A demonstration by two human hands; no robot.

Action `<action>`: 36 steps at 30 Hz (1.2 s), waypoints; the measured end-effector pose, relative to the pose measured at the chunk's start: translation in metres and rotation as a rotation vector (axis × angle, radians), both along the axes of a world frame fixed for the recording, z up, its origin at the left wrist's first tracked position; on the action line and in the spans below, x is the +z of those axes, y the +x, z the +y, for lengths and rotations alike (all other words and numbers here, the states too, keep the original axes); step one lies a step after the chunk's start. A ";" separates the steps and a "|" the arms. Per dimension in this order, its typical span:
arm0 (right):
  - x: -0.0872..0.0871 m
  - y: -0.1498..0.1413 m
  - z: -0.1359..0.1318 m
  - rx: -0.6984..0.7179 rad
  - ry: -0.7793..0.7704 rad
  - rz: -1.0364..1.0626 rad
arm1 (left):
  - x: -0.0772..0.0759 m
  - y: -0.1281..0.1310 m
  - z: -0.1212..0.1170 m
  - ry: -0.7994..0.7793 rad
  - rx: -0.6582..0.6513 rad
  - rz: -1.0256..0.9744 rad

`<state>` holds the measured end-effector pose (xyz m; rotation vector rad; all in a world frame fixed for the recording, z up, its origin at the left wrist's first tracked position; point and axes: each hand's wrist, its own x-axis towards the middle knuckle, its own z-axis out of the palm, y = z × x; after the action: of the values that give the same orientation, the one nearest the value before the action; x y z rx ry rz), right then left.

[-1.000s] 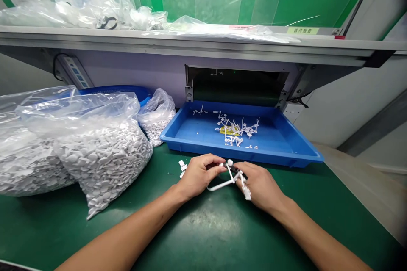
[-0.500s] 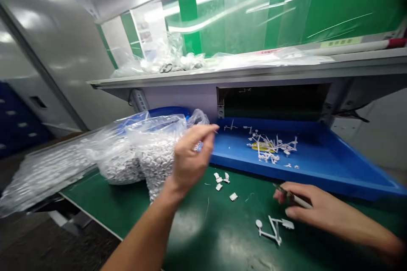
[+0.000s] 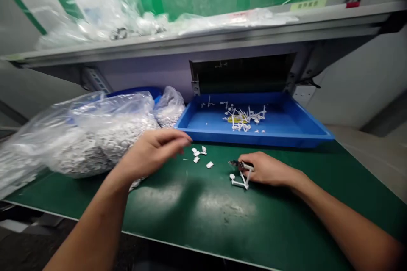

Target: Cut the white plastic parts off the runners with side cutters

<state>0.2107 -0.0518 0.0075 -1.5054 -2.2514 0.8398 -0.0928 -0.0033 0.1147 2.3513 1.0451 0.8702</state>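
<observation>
On the green bench mat [image 3: 222, 220], the right hand [image 3: 269, 169] closes around side cutters [image 3: 237, 164] beside a white plastic runner [image 3: 242, 182], the left hand [image 3: 152, 152] open near small white pieces [image 3: 196, 159].

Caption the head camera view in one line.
Right hand holds small cutters over a white plastic runner on a green mat, left hand near white pieces.

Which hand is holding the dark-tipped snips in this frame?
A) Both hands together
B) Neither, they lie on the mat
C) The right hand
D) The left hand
C. The right hand grips the snips, their dark tips showing past its fingers, just above the white plastic runner on the green mat. The left hand is open and shows nothing held.
</observation>
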 end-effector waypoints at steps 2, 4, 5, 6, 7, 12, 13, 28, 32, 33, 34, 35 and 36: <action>-0.003 0.005 0.004 -0.012 -0.005 -0.001 | -0.033 0.031 0.001 -0.116 -0.242 0.253; -0.006 0.009 0.006 -0.012 0.005 0.010 | -0.065 0.058 0.007 -0.099 -0.367 0.337; -0.008 0.011 0.007 -0.012 0.015 0.017 | -0.077 0.069 0.010 -0.094 -0.404 0.347; -0.009 0.012 0.008 -0.014 0.025 0.026 | -0.087 0.077 0.014 -0.102 -0.438 0.354; -0.010 0.014 0.009 -0.021 0.035 0.036 | -0.094 0.084 0.017 -0.113 -0.470 0.352; -0.013 0.021 0.014 -0.056 0.006 0.141 | -0.104 0.098 0.026 -0.164 -0.586 0.275; -0.013 0.023 0.016 -0.066 -0.017 0.171 | -0.104 0.099 0.025 -0.176 -0.593 0.257; 0.023 0.005 -0.001 -0.426 0.146 0.497 | -0.112 0.105 0.004 -0.656 -0.102 -0.228; 0.023 -0.022 -0.012 -0.257 0.339 0.191 | -0.105 0.103 0.002 -0.765 -0.257 -0.229; 0.020 -0.025 -0.013 -0.256 0.366 0.157 | -0.103 0.101 0.002 -0.805 -0.312 -0.220; 0.018 -0.026 -0.012 -0.261 0.377 0.140 | -0.102 0.100 0.002 -0.846 -0.358 -0.219; 0.016 -0.026 -0.012 -0.269 0.383 0.138 | -0.102 0.098 0.003 -0.886 -0.389 -0.229; 0.015 -0.025 -0.011 -0.275 0.388 0.142 | -0.102 0.097 0.005 -0.923 -0.403 -0.251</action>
<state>0.1857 -0.0627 0.0228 -1.4694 -1.9091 0.3885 0.0043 0.0016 0.0123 1.5300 0.6249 0.3769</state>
